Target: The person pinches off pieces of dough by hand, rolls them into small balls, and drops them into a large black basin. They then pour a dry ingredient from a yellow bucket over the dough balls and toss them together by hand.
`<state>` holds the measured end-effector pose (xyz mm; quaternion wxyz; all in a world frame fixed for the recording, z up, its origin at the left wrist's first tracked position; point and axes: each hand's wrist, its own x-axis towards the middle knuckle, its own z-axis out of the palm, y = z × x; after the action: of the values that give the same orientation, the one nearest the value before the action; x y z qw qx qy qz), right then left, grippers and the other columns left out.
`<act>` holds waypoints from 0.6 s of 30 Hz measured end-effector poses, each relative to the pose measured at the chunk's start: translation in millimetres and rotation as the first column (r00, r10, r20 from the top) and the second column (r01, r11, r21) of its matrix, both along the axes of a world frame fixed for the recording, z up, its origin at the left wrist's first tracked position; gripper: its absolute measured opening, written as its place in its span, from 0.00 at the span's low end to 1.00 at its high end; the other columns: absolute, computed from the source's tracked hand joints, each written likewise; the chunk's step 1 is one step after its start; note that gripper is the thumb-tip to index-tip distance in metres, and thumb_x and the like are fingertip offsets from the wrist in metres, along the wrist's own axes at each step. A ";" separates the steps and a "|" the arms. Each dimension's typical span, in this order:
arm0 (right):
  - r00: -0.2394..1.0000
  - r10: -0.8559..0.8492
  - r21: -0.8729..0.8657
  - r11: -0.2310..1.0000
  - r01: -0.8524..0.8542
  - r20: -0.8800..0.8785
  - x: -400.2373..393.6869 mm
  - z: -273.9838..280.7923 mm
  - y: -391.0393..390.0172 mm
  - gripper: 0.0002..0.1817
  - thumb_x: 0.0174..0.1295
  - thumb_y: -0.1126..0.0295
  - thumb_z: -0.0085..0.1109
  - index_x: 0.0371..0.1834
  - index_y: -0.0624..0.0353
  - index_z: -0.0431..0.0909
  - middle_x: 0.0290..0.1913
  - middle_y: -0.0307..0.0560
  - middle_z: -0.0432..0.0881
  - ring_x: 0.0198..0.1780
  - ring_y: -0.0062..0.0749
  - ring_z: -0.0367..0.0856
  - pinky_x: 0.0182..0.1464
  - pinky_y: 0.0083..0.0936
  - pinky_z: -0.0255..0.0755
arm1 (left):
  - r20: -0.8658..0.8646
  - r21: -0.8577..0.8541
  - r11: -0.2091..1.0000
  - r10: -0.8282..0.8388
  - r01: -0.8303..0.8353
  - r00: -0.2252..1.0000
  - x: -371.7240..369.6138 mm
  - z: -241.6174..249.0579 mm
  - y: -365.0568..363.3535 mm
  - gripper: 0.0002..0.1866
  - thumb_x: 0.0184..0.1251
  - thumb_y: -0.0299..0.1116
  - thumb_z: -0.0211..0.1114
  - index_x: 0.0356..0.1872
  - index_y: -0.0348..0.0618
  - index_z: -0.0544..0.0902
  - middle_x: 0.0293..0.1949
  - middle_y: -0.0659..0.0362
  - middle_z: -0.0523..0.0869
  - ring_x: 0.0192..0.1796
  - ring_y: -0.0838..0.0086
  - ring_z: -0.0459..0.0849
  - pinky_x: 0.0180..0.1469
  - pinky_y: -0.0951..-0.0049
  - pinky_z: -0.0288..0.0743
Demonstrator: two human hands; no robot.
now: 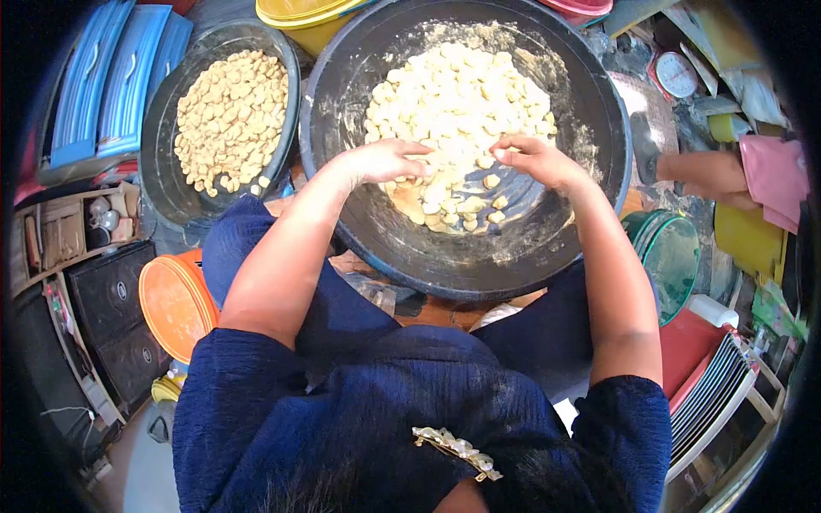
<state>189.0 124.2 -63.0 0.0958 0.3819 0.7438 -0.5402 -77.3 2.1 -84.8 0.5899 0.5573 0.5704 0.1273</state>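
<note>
A big black round basin [466, 278] stands before me, its inside streaked with pale powder. Heaped in it are many small pale lumps that look like dough pieces [462, 94], with several loose ones nearer me. Over the left side of the heap is my left hand [389, 161], its fingers stretched inward and apart from the thumb. My right hand [539, 161] hovers at the heap's right side with curved fingers and a gap to the thumb. One pale lump lies close by its fingertips; nothing shows clearly held in either hand.
To the left, a smaller dark basin [154, 162] holds browner lumps [231, 115]. An orange bucket [175, 303] and a green bucket [671, 265] flank my legs. A yellow tub [312, 30] stands behind. Another person's leg [705, 171] and a dial scale [676, 74] are at right.
</note>
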 end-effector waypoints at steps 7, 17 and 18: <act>0.825 -0.243 0.262 0.957 0.120 0.510 99.0 -213.1 40.8 0.40 0.48 0.38 0.59 0.51 0.64 0.75 0.43 0.53 0.81 0.50 0.41 0.77 0.56 0.35 0.67 | -0.194 0.107 0.696 0.715 -0.710 0.672 -78.7 -215.7 42.9 0.30 0.58 0.46 0.58 0.57 0.35 0.69 0.55 0.43 0.74 0.58 0.57 0.72 0.60 0.67 0.64; 0.871 -0.452 -0.339 0.803 0.491 0.190 -81.3 -250.4 -115.5 0.58 0.34 0.83 0.71 0.70 0.56 0.44 0.61 0.52 0.67 0.61 0.42 0.66 0.59 0.38 0.66 | -0.270 0.207 0.651 0.755 -0.730 0.597 -53.4 -245.1 44.7 0.33 0.63 0.45 0.54 0.63 0.34 0.61 0.55 0.44 0.74 0.57 0.61 0.73 0.58 0.70 0.63; 0.816 -0.563 -0.385 0.729 0.566 0.134 -117.2 -235.2 -119.9 0.52 0.40 0.79 0.70 0.69 0.56 0.46 0.60 0.49 0.68 0.59 0.40 0.68 0.58 0.39 0.67 | -0.377 0.155 0.691 0.702 -0.707 0.604 -49.2 -232.9 46.1 0.33 0.63 0.46 0.54 0.63 0.33 0.60 0.55 0.44 0.73 0.56 0.60 0.74 0.58 0.70 0.63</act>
<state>71.8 4.3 -298.2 0.0077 0.5631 0.4624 -0.6849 -126.5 48.2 -317.7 0.3622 0.2983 0.8534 0.2272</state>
